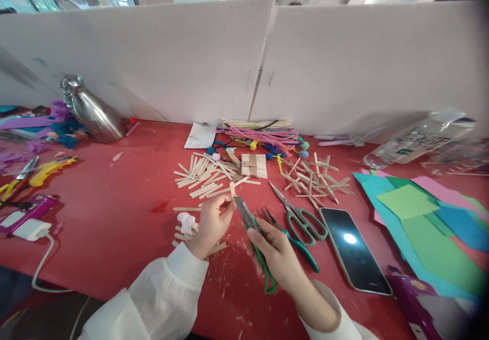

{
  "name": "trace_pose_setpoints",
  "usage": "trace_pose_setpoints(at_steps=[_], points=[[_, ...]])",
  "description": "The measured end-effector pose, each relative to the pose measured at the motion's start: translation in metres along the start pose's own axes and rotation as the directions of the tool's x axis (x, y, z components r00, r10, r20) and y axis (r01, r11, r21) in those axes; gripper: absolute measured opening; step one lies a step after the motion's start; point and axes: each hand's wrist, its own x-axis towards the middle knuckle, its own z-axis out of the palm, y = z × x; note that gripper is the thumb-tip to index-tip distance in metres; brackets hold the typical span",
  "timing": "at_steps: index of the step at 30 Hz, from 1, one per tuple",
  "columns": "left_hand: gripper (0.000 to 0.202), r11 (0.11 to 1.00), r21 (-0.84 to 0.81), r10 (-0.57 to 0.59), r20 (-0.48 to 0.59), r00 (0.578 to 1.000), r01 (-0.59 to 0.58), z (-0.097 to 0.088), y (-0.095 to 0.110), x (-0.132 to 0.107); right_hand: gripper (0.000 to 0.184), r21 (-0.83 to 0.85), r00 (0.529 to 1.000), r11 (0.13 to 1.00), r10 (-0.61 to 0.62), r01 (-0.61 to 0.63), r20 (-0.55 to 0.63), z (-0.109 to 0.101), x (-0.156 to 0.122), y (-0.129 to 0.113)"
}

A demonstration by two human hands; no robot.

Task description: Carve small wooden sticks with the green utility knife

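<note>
My left hand (217, 216) pinches a short wooden craft stick (232, 189), its end pointing up past the fingertips. In my right hand (277, 251) is a utility knife (244, 211) with a green handle, its grey blade right at the stick. Whether the edge is cutting into the wood, I cannot tell. Several craft sticks and a crumpled white tissue (187, 224) lie by my left wrist. Close to my right hand are teal-handled pliers (303, 253) and green-handled scissors (296, 215). Wood shavings (225, 284) are scattered on the red table below.
Ahead lie loose craft sticks (206, 177), a banded stick bundle (254, 166), pipe cleaners (263, 135) and thin sticks (317, 179). At right are a phone (357, 251), coloured paper (431, 233) and a bottle (410, 138). A metal jug (93, 110) stands left, before white panels (153, 59).
</note>
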Motion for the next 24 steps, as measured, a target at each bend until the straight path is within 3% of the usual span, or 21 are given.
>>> trace_pose_setpoints(at_steps=[4,9,13,24], points=[[0.014,0.996,-0.071,-0.051,0.035,0.998,0.053,0.0004,0.0027,-0.0009,0.031,0.008,0.999,1.000,-0.019,0.020,-0.051,-0.0010,0.0008,0.0022],[0.016,0.992,-0.090,-0.081,0.060,0.995,0.086,-0.0027,0.0040,-0.0018,0.025,-0.238,0.970,0.958,-0.198,0.162,-0.139,-0.0062,-0.0003,0.0079],[0.015,0.991,-0.099,-0.081,0.054,0.995,0.086,-0.0035,0.0059,-0.0005,0.028,-0.390,0.942,0.890,-0.307,0.235,-0.133,-0.0077,0.0004,0.0080],[0.016,0.993,-0.059,-0.097,0.059,0.994,0.100,-0.0043,0.0076,-0.0004,0.033,-0.548,0.885,0.785,-0.438,0.288,-0.161,-0.0063,0.0003,0.0086]])
